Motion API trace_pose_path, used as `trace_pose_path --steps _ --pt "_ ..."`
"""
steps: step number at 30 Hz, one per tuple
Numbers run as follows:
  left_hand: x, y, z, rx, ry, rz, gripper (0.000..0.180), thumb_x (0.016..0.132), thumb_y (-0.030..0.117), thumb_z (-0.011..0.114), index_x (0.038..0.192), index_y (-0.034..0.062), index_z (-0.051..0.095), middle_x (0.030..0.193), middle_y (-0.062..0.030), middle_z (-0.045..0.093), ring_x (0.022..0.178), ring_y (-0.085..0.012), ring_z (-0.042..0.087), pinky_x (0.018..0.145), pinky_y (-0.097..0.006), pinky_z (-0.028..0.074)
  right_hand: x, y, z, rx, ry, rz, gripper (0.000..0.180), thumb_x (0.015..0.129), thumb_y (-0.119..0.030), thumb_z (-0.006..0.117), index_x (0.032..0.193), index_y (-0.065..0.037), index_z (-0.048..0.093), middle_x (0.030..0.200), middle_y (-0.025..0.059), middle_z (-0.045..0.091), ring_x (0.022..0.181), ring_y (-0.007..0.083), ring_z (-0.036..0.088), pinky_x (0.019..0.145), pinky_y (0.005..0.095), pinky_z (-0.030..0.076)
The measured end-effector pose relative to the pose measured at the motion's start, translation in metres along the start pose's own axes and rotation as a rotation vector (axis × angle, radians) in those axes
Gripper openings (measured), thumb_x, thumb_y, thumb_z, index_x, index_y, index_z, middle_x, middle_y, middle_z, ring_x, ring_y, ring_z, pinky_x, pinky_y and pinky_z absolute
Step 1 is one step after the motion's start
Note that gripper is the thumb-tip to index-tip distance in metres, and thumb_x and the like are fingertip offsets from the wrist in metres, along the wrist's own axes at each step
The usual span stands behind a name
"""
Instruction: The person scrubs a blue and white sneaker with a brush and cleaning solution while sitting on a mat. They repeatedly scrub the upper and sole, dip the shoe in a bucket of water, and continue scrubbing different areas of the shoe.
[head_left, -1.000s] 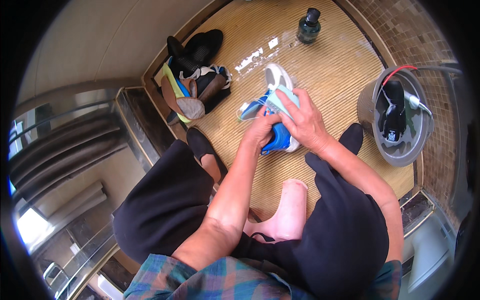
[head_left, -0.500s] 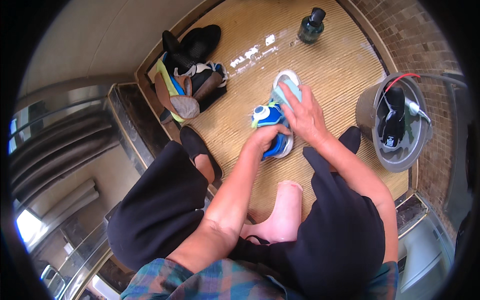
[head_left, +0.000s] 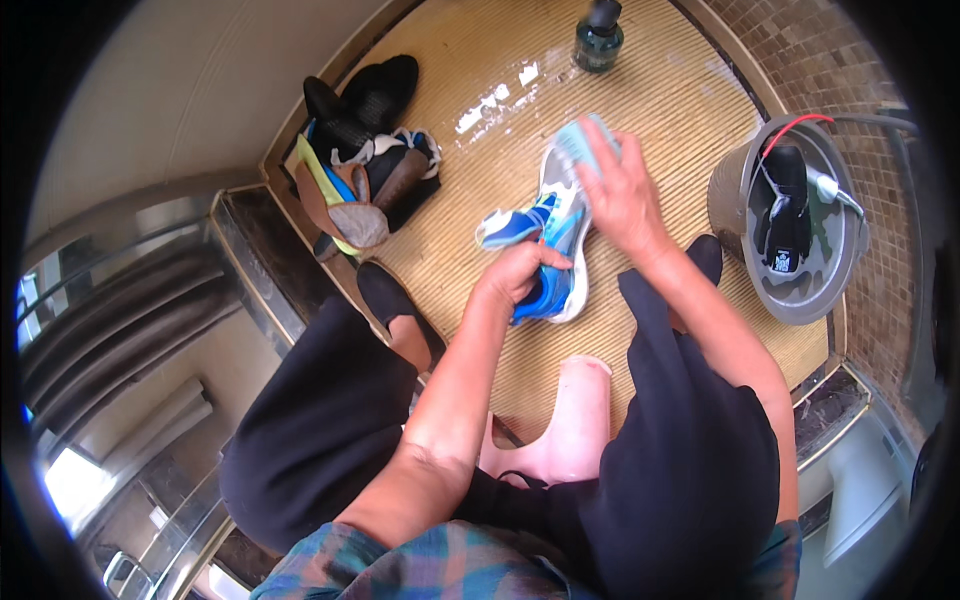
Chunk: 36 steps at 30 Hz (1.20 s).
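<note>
— While the left hand (head_left: 515, 275) curls shut around the blue sneaker (head_left: 550, 250), where's that shoe?
— Raised above the wet straw-coloured floor (head_left: 640, 110). The right hand (head_left: 620, 195) clasps a pale blue cloth (head_left: 582, 140) against its toe.

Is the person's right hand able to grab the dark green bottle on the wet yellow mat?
Probably not right now. The right hand is pressing a light blue cloth on the blue sneaker; the dark green bottle stands farther off, though nothing blocks the mat between.
</note>
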<state>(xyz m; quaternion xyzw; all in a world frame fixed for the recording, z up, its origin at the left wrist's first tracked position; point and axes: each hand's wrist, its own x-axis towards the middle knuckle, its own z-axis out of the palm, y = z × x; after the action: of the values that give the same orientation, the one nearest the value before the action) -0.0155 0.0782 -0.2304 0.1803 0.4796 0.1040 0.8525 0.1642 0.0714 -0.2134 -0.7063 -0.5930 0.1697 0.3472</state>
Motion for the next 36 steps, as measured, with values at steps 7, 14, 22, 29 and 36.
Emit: trace_pose_path --steps 7,14,22,29,36 --pt "0.003 0.0 0.009 0.01 -0.035 0.065 0.066 0.06 -0.012 0.065 0.124 0.0029 0.052 0.109 -0.009 0.061 0.097 -0.0226 0.06 0.086 -0.033 0.05 0.008 0.019 0.009 -0.412 -0.056 -0.274 0.05 0.087 -0.027 0.061 0.135 -0.022 0.05 0.102 0.0174 0.049 0.088 0.0332 0.056 0.076 0.0423 0.049" --pt "0.001 0.007 0.006 -0.202 -0.118 0.085 0.064 0.066 -0.013 0.065 0.127 0.0015 0.051 0.12 -0.0126 0.06 0.109 -0.0266 0.058 0.095 -0.04 0.046 0.011 0.032 0.008 -0.05 0.007 0.026 0.051 0.089 -0.027 0.06 0.137 -0.02 0.045 0.103 0.0195 0.051 0.091 0.04 0.058 0.076 0.0465 0.051" --pt "-0.012 0.033 0.017 0.402 0.075 0.191 0.052 0.066 0.007 0.071 0.116 0.0009 0.058 0.105 -0.0062 0.063 0.095 -0.0186 0.059 0.087 -0.032 0.047 -0.002 0.036 -0.007 0.079 0.141 0.159 0.05 0.094 -0.029 0.054 0.14 -0.013 0.042 0.109 0.0192 0.05 0.095 0.0338 0.057 0.085 0.0405 0.048" --pt "0.019 0.016 -0.015 1.388 0.058 0.336 0.041 0.076 0.016 0.064 0.115 0.0039 0.06 0.109 -0.0141 0.066 0.098 -0.0239 0.06 0.09 -0.033 0.046 -0.014 0.054 -0.004 0.093 0.109 0.315 0.05 0.095 -0.028 0.052 0.139 -0.008 0.041 0.107 0.0231 0.051 0.099 0.0352 0.054 0.09 0.0401 0.043" --pt "-0.02 0.024 0.0 0.707 0.066 0.238 0.038 0.073 0.009 0.071 0.109 0.0017 0.063 0.105 -0.0102 0.067 0.098 -0.0243 0.061 0.088 -0.032 0.045 -0.028 0.067 0.001 0.056 0.041 0.384 0.051 0.094 -0.027 0.053 0.14 -0.007 0.04 0.104 0.0236 0.051 0.099 0.038 0.053 0.09 0.0409 0.043"
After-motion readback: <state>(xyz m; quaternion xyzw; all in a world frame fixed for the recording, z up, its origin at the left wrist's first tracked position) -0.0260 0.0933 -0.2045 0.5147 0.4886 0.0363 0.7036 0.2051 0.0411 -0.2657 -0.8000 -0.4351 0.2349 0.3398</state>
